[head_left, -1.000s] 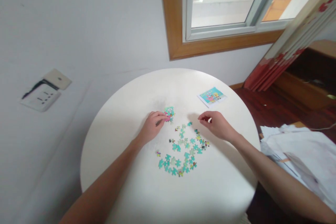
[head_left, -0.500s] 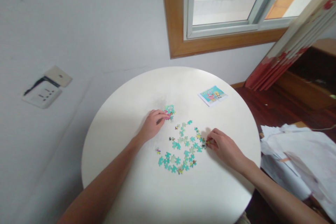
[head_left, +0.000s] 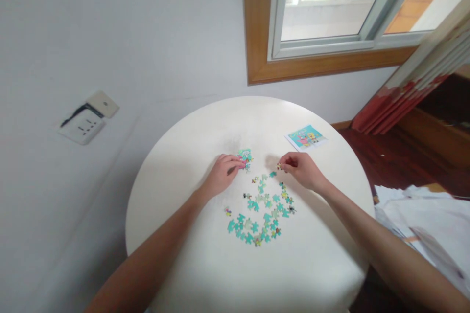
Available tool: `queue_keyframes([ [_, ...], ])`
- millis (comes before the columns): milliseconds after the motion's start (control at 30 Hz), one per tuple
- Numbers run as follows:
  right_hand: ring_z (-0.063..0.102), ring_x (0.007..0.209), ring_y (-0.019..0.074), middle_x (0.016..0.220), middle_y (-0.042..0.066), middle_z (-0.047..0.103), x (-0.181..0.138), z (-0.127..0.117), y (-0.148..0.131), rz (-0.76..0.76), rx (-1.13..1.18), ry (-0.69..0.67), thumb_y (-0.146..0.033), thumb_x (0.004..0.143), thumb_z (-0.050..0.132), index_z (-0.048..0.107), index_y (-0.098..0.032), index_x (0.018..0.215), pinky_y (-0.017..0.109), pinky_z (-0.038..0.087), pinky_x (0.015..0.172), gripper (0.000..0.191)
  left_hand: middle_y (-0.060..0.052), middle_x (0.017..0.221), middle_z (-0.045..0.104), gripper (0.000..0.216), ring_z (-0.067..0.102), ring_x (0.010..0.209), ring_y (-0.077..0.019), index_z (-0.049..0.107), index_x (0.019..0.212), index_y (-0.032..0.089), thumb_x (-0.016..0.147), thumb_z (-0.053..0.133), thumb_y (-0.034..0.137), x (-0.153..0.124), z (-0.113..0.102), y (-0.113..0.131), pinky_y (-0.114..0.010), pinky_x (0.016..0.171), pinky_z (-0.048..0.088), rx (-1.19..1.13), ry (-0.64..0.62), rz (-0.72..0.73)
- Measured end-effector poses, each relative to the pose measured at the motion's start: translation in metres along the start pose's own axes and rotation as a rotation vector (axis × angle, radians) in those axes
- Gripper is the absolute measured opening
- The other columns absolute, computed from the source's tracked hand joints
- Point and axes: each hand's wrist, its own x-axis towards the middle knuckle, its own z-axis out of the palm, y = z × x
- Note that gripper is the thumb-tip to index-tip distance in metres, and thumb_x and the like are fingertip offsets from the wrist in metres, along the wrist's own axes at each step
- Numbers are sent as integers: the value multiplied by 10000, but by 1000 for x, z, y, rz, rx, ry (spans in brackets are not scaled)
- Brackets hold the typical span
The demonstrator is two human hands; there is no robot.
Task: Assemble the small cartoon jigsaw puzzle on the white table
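Note:
My right hand [head_left: 303, 168] pinches a small puzzle piece [head_left: 279, 167] with dark and yellowish marks, lifted over the table. On the left, my left hand [head_left: 223, 173] has its fingertips closed on the lower left edge of a small joined section of jigsaw puzzle [head_left: 245, 153], teal with a pink part. The fingers cover some of that section. Many loose teal puzzle pieces [head_left: 254, 227] are spread below and between the hands. A few show other colours, such as a purple and yellow piece [head_left: 228, 212] at the left of the spread.
All this lies on a round white table [head_left: 191, 269] against the wall. A picture card [head_left: 305, 138] with cartoon figures rests at the far right of the tabletop. White papers [head_left: 433, 220] are heaped beyond the right edge. A window [head_left: 326, 14] is behind.
My right hand has moved up and away from the right side of the loose pieces, carrying a piece towards the joined section. My left hand stays at that section. The view has shifted slightly.

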Motion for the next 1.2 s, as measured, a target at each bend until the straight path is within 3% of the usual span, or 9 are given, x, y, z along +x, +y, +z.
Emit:
queue_keyframes([
  [167,588,563,136,638,36,673,53,34,11,14,-16,-23,-215,756,644,691,-143,727,239,446,564,91,-7,1109,736,234,618,1057,-198,753,1009,276,946,553,172,0,-2,1,-412,968,434,43,-12,6],
  [333,550,526,120,580,22,658,76,51,11,11,-118,-43,-189,761,620,742,-137,721,215,398,526,138,9,1138,731,229,607,1054,-196,749,1025,290,947,567,176,-1,-1,0,-413,960,434,68,-1,23],
  [533,493,495,108,540,7,615,78,55,13,17,-92,-32,-221,787,575,732,-134,695,214,350,493,201,11,1154,725,227,608,1058,-188,748,1017,290,952,563,174,-3,1,-6,-408,965,430,69,1,18],
  [1200,511,533,117,583,16,629,69,51,21,-18,-63,2,-260,790,576,725,-130,728,226,377,525,207,9,1113,740,233,626,1078,-192,756,993,292,952,559,174,0,-3,2,-403,974,423,43,-25,-14],
])
